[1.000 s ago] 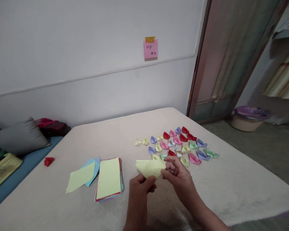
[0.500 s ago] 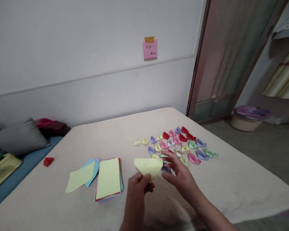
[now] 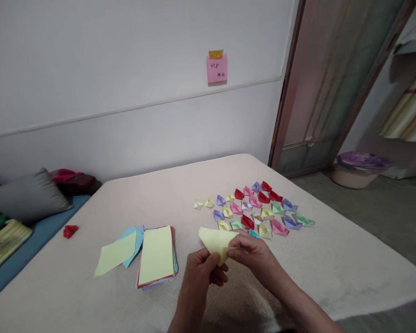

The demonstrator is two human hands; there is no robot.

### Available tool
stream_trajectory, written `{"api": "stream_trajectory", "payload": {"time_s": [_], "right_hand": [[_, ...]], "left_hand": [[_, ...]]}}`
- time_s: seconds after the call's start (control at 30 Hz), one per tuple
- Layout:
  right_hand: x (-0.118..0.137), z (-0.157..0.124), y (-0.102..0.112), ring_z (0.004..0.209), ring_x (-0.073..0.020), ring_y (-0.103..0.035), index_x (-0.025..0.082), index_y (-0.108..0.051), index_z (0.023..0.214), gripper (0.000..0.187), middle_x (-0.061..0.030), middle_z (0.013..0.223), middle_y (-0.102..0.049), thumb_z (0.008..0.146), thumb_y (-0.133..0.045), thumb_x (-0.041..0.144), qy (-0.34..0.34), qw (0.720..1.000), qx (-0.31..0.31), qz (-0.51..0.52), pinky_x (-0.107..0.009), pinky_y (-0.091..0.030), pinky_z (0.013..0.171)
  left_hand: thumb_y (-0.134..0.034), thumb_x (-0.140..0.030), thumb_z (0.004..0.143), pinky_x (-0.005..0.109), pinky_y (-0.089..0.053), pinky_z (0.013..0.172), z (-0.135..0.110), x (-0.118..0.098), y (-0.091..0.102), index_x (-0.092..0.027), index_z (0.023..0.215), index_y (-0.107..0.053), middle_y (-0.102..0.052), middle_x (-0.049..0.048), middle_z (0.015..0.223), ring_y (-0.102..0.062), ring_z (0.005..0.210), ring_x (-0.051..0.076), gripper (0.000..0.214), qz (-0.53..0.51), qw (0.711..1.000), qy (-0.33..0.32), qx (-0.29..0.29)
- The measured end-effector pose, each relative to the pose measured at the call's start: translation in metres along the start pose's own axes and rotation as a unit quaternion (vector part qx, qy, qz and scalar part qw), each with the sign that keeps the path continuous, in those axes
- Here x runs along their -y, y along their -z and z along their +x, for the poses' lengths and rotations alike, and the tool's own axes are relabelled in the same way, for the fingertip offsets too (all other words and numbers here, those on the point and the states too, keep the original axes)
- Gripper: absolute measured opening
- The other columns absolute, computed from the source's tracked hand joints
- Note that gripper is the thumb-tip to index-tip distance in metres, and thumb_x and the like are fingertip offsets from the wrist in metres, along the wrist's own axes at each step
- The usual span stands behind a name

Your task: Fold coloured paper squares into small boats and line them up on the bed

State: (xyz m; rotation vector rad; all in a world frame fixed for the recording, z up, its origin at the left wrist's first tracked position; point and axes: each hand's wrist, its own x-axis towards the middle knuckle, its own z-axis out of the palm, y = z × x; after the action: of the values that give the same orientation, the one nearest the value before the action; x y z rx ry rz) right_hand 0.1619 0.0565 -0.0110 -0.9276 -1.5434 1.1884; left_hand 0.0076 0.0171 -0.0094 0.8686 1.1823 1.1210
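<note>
A pale yellow folded paper [image 3: 216, 239], roughly a triangle with its point downward, is held up above the bed's near side. My left hand [image 3: 203, 270] pinches its lower part between thumb and fingers. On the other side, my right hand [image 3: 251, 252] grips the paper's right edge with thumb and fingertips. Just beyond the hands lie several small folded paper boats [image 3: 254, 202] in red, pink, yellow, purple, green and blue, set in rough rows. The nearest ones are partly hidden behind the paper and my right hand.
A stack of coloured paper [image 3: 156, 256] with yellow on top lies left of my hands, beside loose yellow and blue sheets [image 3: 116, 254]. A crumpled-looking red paper piece [image 3: 70, 231] sits farther left. A pink note [image 3: 217, 69] is taped to the wall.
My right hand has gone from open beside the paper to gripping its right edge. The paper has shifted slightly to the right, still in my left hand.
</note>
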Motion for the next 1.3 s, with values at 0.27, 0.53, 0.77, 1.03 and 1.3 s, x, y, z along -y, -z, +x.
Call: {"api": "stream_trajectory", "payload": {"time_s": [0.27,0.53,0.77,1.03,1.3], "right_hand": [[-0.009,0.0,-0.008,0.052,-0.0108,-0.036,0.018,-0.056,0.058,0.016,0.0061,0.052,-0.041,0.067,-0.066,0.027,-0.105,0.992,-0.053,0.056,-0.024,-0.026,0.05],[-0.009,0.001,-0.01,0.055,-0.0121,-0.041,0.017,-0.056,0.057,0.015,0.0045,0.054,-0.046,0.066,-0.064,0.027,-0.111,0.99,-0.063,0.064,-0.024,-0.029,0.052],[-0.014,-0.002,-0.013,0.053,-0.0122,-0.04,0.018,-0.053,0.057,0.016,0.005,0.052,-0.044,0.069,-0.061,0.026,-0.103,0.991,-0.078,0.014,-0.024,-0.031,0.051],[-0.015,-0.005,-0.018,0.054,-0.0121,-0.04,0.019,-0.051,0.058,0.018,0.0053,0.053,-0.043,0.075,-0.055,0.024,-0.08,0.984,-0.102,-0.122,-0.023,-0.03,0.051],[-0.011,-0.007,-0.018,0.053,-0.0124,-0.043,0.02,-0.051,0.058,0.019,0.005,0.052,-0.046,0.076,-0.054,0.025,-0.065,0.972,-0.109,-0.199,-0.023,-0.03,0.051]], "left_hand": [[-0.062,-0.027,0.072,0.019,-0.036,0.039,0.001,0.003,-0.002,-0.01,0.065,-0.061,-0.066,0.0051,0.057,-0.054,0.039,0.009,0.019,0.039,0.999,0.033,0.014],[-0.059,-0.025,0.072,0.018,-0.034,0.037,0.003,0.004,-0.003,-0.01,0.067,-0.061,-0.065,0.0035,0.053,-0.053,0.036,0.008,0.016,0.048,0.998,0.04,0.029],[-0.059,-0.024,0.069,0.018,-0.033,0.036,0.006,0.008,-0.004,-0.011,0.065,-0.061,-0.063,0.0019,0.05,-0.051,0.034,0.008,0.014,0.068,0.996,0.045,0.026],[-0.056,-0.023,0.07,0.018,-0.033,0.037,0.004,0.009,-0.003,-0.011,0.065,-0.06,-0.063,0.0027,0.053,-0.053,0.036,0.009,0.014,0.067,0.996,0.035,0.043],[-0.053,-0.02,0.072,0.019,-0.034,0.039,0.002,0.004,-0.003,-0.01,0.067,-0.061,-0.064,0.0032,0.056,-0.053,0.038,0.008,0.014,0.066,0.996,0.03,0.047]]}}
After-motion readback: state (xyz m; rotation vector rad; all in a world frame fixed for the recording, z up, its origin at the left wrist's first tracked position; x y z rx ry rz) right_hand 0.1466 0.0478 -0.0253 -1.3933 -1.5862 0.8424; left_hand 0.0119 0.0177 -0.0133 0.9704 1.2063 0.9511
